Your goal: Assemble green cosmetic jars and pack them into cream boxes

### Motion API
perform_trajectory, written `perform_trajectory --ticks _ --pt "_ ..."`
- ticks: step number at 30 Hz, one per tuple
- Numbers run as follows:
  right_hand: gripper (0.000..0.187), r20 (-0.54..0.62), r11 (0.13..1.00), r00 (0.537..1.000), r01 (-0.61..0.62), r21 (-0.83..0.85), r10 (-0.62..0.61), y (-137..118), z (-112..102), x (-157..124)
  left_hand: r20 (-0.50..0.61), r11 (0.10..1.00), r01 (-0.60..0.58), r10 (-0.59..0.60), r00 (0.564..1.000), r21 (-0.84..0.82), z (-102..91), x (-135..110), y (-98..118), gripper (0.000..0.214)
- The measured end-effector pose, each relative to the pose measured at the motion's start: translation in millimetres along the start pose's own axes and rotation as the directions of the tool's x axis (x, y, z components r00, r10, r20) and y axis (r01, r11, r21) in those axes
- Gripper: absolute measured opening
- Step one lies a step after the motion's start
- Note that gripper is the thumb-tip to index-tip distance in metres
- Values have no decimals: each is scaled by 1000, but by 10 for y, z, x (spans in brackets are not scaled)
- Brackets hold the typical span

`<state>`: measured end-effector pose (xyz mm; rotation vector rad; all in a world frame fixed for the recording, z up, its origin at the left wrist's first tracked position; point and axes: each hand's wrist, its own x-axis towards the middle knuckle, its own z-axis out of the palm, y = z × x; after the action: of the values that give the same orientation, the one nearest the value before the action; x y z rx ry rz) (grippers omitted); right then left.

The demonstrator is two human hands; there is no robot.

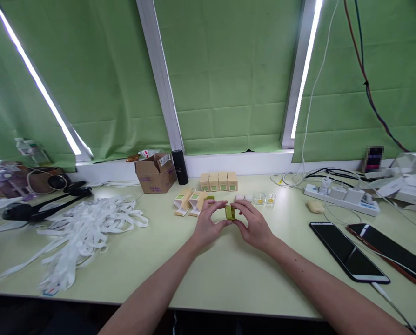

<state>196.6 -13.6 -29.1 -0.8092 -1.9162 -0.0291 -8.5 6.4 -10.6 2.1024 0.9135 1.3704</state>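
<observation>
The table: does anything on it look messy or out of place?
Yes: the white strips at the left lie in a loose, tangled heap, ends trailing, while the four boxes at the back stand in a neat row.

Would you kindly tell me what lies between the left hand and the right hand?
In the head view, a small green box sits between the left hand and right hand, held by both.

Below our grip we have a pale table (229, 279), and beyond it green blinds (225, 79) above a white ledge (225, 165), with bright slits of light (306, 70) to either side.
</observation>
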Motion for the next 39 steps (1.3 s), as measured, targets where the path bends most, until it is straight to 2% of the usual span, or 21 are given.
perform_trajectory --ticks 2,4,6,9,19,39 --pt "49 -35 996 999 -39 80 42 -1 8 7 -6 1000 -10 10 1000 -7 -12 0 1 50" --pt "46 -64 988 995 -67 141 76 -3 12 16 -23 1000 1 -1 1000 12 -25 4 -7 34" --pt "43 -81 980 991 -88 178 104 0 17 21 -46 999 30 -28 999 46 -29 8 -20 19" --pt "41 -93 975 988 -103 198 123 14 33 16 -57 995 66 -61 997 79 -17 11 -37 9" --pt "36 -73 982 992 -88 170 101 24 73 -21 9 990 104 -106 994 90 25 19 -18 9" --pt "33 -72 979 992 -92 184 106 0 86 -9 5 990 122 -123 992 71 14 26 15 11"
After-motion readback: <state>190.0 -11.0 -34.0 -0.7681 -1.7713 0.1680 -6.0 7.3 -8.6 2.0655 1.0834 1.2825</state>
